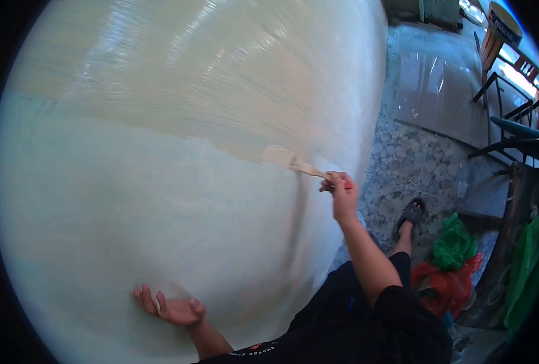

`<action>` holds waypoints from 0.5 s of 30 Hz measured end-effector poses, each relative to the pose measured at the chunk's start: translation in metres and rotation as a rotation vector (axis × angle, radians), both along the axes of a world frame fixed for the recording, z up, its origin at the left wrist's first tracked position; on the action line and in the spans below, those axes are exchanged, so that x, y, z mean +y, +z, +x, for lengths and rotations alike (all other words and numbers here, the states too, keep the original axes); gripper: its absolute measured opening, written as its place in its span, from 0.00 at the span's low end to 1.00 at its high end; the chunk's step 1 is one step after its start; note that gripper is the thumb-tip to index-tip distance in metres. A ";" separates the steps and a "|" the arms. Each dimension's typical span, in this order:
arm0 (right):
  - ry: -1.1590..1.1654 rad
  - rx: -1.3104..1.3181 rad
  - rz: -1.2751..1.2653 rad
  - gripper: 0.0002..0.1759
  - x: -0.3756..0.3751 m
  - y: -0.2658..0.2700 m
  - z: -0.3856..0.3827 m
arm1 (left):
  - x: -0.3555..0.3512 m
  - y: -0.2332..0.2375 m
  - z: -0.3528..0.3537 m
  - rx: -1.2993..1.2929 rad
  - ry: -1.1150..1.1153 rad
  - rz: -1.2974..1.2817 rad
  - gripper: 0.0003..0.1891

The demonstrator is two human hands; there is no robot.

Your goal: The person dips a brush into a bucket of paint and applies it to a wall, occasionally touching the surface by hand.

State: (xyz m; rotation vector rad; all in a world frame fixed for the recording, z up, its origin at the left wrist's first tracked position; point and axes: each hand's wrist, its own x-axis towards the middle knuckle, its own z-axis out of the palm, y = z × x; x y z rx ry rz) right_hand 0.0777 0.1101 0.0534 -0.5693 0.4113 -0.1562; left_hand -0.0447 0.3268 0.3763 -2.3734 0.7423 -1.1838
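My right hand (344, 193) grips a paintbrush (309, 169) by its wooden handle, whose red end shows at the palm. The bristles are coated in cream paint and press on a broad pale wall (178, 212), right at the lower edge of a wet area. Above that edge, glossy cream paint (221, 79) shows long brush strokes; below it the surface is paler and matt. My left hand (174, 309) is low on the left, close by the wall, palm turned up, fingers loosely bent and apart, holding nothing.
To the right lies a stone-patterned floor (403, 164) with a large flat sheet (442, 91) on it. Green (454, 242) and red (448, 285) plastic bags are beside my sandalled foot (411, 217). Dark-framed furniture (512, 139) stands at the far right, below a round tub (505, 24).
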 end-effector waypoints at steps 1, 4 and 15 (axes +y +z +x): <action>0.004 0.074 -0.036 0.12 -0.002 -0.030 -0.003 | 0.000 0.001 -0.001 -0.009 -0.008 0.002 0.28; -0.033 0.201 -0.145 0.12 -0.017 -0.084 -0.015 | 0.003 0.002 0.001 -0.031 -0.044 0.040 0.29; -0.082 -0.182 0.150 0.13 -0.023 0.052 0.001 | -0.012 -0.004 0.021 -0.108 0.026 0.131 0.31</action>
